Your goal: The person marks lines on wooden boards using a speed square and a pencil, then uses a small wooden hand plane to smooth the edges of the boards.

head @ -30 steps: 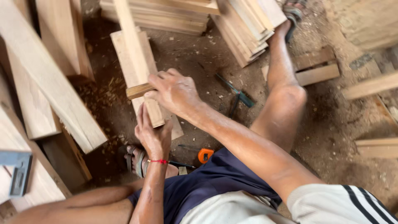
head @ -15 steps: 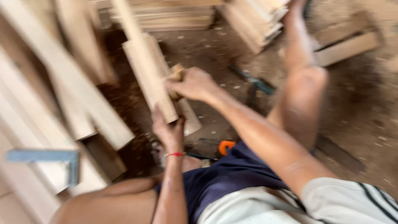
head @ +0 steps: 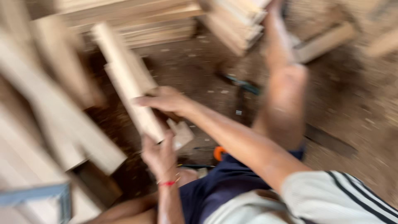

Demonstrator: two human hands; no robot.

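The long pale wooden slat (head: 128, 83) now stands steeper and further left than a second ago, and the short wooden handle that the right hand (head: 166, 101) gripped then no longer shows. That hand now lies across the slat's middle, fingers stretched over it; blur hides whether it clamps anything. The left hand (head: 159, 151), a red thread bracelet (head: 168, 183) at its wrist, closes around the slat's lower end from beneath. So the piece looks turned and re-gripped rather than struck.

Beneath is a dirt floor (head: 352, 108) strewn with sawdust. Stacks of pale planks (head: 137, 20) lie beyond, loose boards (head: 54, 124) lean left, a grey metal square (head: 37, 195) sits at the lower left, and a dark hand tool (head: 242, 85) lies nearby.
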